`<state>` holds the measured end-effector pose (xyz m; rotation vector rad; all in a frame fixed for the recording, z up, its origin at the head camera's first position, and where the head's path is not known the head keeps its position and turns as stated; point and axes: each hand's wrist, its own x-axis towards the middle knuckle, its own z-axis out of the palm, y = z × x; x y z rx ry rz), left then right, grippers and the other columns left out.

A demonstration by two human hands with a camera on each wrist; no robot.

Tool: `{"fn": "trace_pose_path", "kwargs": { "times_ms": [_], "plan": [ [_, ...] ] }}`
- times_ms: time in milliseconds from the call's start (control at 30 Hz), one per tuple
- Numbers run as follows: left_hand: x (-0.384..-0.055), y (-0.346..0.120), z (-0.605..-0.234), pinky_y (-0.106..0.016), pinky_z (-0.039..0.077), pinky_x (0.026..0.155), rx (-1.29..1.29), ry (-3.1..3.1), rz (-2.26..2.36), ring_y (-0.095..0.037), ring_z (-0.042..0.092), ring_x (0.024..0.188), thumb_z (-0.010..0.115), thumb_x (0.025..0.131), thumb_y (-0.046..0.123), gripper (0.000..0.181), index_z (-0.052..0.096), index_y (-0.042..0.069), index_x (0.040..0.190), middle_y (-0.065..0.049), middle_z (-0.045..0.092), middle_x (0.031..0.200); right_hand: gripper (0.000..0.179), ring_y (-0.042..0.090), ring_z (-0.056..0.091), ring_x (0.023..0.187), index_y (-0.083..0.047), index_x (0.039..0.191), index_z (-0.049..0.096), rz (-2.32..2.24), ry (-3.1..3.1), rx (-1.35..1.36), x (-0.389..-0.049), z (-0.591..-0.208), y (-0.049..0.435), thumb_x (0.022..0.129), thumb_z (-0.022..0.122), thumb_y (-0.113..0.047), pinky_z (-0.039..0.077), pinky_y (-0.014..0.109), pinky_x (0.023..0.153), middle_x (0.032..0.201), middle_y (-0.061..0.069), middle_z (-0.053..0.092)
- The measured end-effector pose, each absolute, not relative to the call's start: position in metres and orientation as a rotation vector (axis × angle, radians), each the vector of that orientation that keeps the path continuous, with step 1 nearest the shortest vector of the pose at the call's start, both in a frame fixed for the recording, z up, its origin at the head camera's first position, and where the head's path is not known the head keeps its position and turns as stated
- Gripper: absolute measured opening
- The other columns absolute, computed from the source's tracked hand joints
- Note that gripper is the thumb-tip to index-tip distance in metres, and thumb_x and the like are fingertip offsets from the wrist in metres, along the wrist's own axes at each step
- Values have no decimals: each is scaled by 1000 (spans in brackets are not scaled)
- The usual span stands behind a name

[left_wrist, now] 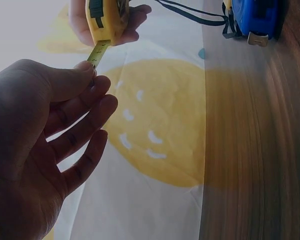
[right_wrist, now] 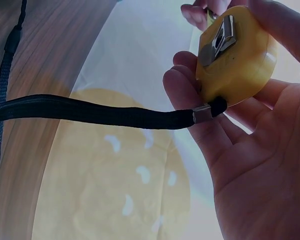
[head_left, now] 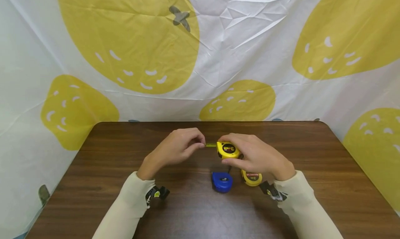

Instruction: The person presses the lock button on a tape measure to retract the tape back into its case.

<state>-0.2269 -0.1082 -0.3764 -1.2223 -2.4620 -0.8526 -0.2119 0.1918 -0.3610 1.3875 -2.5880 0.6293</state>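
Note:
A yellow tape measure [head_left: 228, 149] marked with a 3 is gripped in my right hand [head_left: 257, 154], above the table. From its mouth a short length of yellow blade [head_left: 211, 145] runs out to the left. Thumb and forefinger of my left hand [head_left: 175, 148] pinch the blade's end; in the left wrist view the other fingers are loosely bent. A metal belt clip [right_wrist: 219, 42] and a black wrist strap [right_wrist: 115, 112] show on the case in the right wrist view. Below the hands lie a blue tape measure [head_left: 222, 182] and a second yellow one [head_left: 251, 178] marked 2m.
The brown wooden table [head_left: 93, 183] reaches back to a white cloth [head_left: 250, 31] printed with large yellow fruit. A black band with a small device [head_left: 156, 193] sits on each wrist. A dark strap [left_wrist: 195, 17] runs near the blue tape measure.

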Motion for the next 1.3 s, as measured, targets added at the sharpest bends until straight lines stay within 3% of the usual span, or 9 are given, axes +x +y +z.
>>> {"fn": "trace_pose_path", "kwargs": {
  "times_ms": [1300],
  "plan": [
    [-228, -89, -373, -34, 57, 85, -1280, -2436, -815, -10, 66, 88, 78, 104, 14, 5, 74, 14, 104, 6, 72, 98, 53, 7, 62, 92, -7, 140, 63, 666, -2519, 1453, -213, -360, 181, 100, 84, -35, 57, 33, 81, 112, -5, 68]
  ]
}}
